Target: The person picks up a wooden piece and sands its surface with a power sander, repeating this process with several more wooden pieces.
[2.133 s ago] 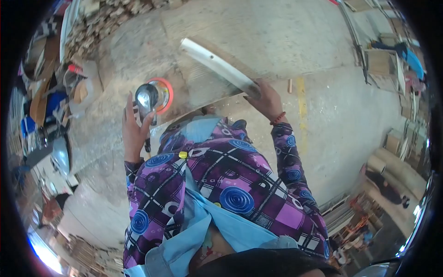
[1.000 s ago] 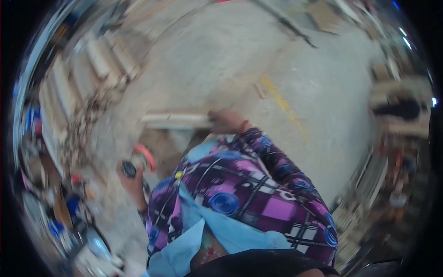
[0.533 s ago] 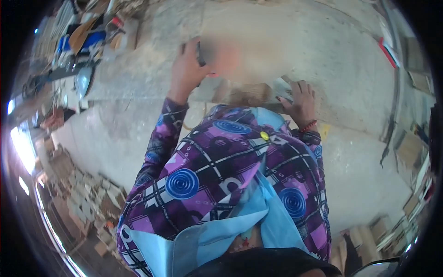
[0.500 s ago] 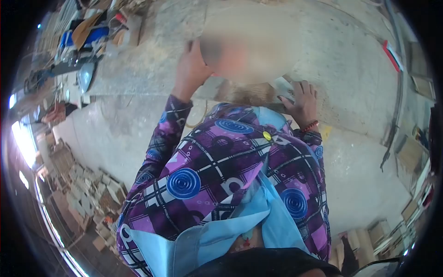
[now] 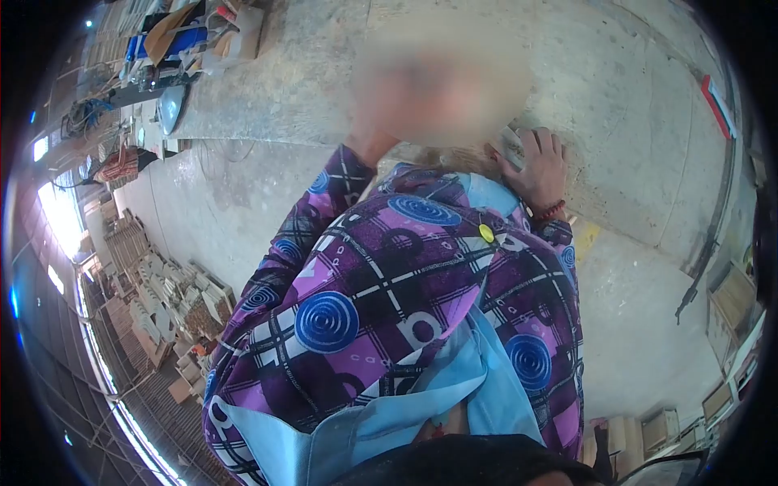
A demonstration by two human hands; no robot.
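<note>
My left hand (image 5: pixel 374 134) reaches over the worktable's near edge. A blurred patch covers its fingers and whatever lies under them, so what it holds cannot be made out. To the right, my right hand (image 5: pixel 540 168) rests palm down with its fingers apart and thumb pointing left. Beside that thumb, partly under the blur, is a small pale flat piece (image 5: pixel 511 139). A brown wooden piece (image 5: pixel 458 156) shows between the two hands, close to my body at the table edge.
The scuffed worktable (image 5: pixel 624 121) spreads out ahead. On its left stand a blue-grey pointed metal tool (image 5: pixel 171 108) and a heap of tools and cloth (image 5: pixel 174 36). A red-and-white flat object (image 5: pixel 718 107) lies far right. Stacked wood pieces (image 5: pixel 174 300) fill the floor at lower left.
My left hand has moved right and further into the blurred patch. My right hand stays in nearly the same place, fingers still spread. The whole view has shifted slightly.
</note>
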